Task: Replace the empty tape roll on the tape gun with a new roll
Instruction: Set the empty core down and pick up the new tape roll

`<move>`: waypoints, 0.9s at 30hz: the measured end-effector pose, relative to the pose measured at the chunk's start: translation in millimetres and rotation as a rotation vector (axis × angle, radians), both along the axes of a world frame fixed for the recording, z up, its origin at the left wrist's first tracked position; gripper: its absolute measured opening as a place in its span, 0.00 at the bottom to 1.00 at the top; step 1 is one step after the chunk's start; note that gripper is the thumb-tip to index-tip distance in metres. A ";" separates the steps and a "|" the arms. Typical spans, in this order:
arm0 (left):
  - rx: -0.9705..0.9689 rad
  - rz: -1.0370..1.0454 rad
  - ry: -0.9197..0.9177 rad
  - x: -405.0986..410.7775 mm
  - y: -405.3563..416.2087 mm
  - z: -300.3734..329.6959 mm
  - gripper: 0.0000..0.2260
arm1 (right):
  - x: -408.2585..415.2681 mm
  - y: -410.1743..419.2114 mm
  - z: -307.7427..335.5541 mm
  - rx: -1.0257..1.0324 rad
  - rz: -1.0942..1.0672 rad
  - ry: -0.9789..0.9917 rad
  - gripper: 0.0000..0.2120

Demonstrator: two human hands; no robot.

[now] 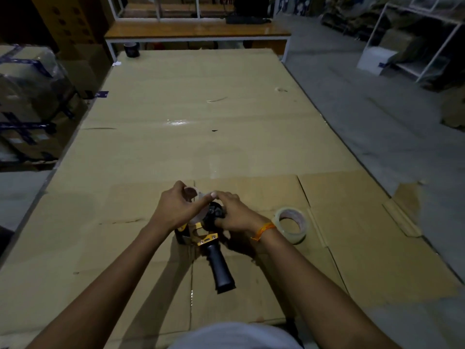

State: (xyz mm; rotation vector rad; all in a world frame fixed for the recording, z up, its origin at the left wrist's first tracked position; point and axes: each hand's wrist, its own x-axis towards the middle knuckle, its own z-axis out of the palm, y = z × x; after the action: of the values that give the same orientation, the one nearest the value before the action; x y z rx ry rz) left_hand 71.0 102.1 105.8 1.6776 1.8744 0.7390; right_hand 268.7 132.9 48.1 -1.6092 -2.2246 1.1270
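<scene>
Fingers on unlabelled empty roll

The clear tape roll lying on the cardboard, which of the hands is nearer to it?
Right. The right hand is on the tape gun, just left of the clear tape roll. The left hand is farther left, beyond the gun.

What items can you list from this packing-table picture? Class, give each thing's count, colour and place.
Tape gun: one, black and yellow, near table edge, handle toward the person.
Empty tape roll: one, pale, at the gun's hub, between both hands.
New tape roll: one, clear, flat on the cardboard, right of the gun.
Dark tape roll: one, far left corner.
Cardboard sheets: several, tan, covering the table.
Left hand: on the empty roll.
Right hand: on the gun; orange wristband.
</scene>
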 end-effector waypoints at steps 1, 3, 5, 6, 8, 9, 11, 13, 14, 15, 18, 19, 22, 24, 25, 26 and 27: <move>-0.016 -0.001 -0.010 3.5 1.2 0.4 0.35 | -1.6 -4.9 4.3 0.033 0.006 0.089 0.48; -0.064 -0.005 -0.032 11.4 3.7 0.5 0.36 | -4.4 -13.1 12.2 0.082 -0.012 0.247 0.56; -0.119 -0.007 -0.043 21.5 4.5 2.9 0.37 | -3.3 -16.4 15.2 0.130 -0.047 0.309 0.56; -0.134 -0.017 -0.048 26.8 4.9 3.1 0.36 | -1.3 -16.3 15.9 0.165 -0.062 0.320 0.53; -0.139 -0.064 -0.062 36.7 3.9 5.1 0.35 | 5.7 -15.9 15.6 0.238 -0.049 0.325 0.44; -0.144 -0.096 -0.074 40.9 2.2 7.0 0.36 | 10.0 -15.4 15.9 0.280 -0.039 0.300 0.41; -0.157 -0.144 -0.099 46.3 -0.4 7.5 0.38 | 21.8 -11.7 18.6 0.366 -0.064 0.205 0.37; -0.170 -0.125 -0.110 47.1 -4.6 6.5 0.41 | 41.2 -3.5 18.3 0.341 -0.190 0.094 0.38; -0.164 -0.105 -0.109 45.8 -6.8 5.3 0.42 | 52.5 1.9 16.4 0.322 -0.284 0.054 0.38; -0.141 -0.094 -0.098 43.4 -9.2 2.5 0.41 | 64.5 7.7 12.8 0.322 -0.378 0.023 0.37; -0.013 -0.091 -0.052 31.0 -17.3 -11.0 0.26 | 90.7 23.3 1.0 0.274 -0.543 -0.088 0.35; 0.021 -0.098 -0.041 25.1 -20.1 -16.8 0.20 | 94.3 26.3 -1.3 0.235 -0.549 -0.131 0.37; 0.089 -0.088 -0.009 6.8 -30.1 -35.9 0.09 | 96.3 30.3 -7.8 0.201 -0.540 -0.225 0.41; 0.132 -0.028 -0.020 -3.7 -38.3 -47.5 0.06 | 94.7 32.1 -11.8 0.212 -0.546 -0.291 0.43; 0.138 0.007 -0.037 -8.6 -42.9 -51.8 0.03 | 93.9 33.3 -14.3 0.209 -0.554 -0.323 0.44; 0.141 0.038 -0.052 -12.9 -47.8 -55.4 0.01 | 93.8 34.3 -16.8 0.196 -0.563 -0.348 0.45; 0.141 0.068 -0.065 -17.2 -52.6 -59.9 0.01 | 94.3 35.1 -17.9 0.172 -0.567 -0.370 0.47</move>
State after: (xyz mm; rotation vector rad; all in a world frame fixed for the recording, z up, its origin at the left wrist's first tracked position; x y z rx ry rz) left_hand 53.8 49.5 45.9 1.6597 1.8800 0.9617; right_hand 363.0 167.9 30.2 -2.2988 -1.7753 0.5048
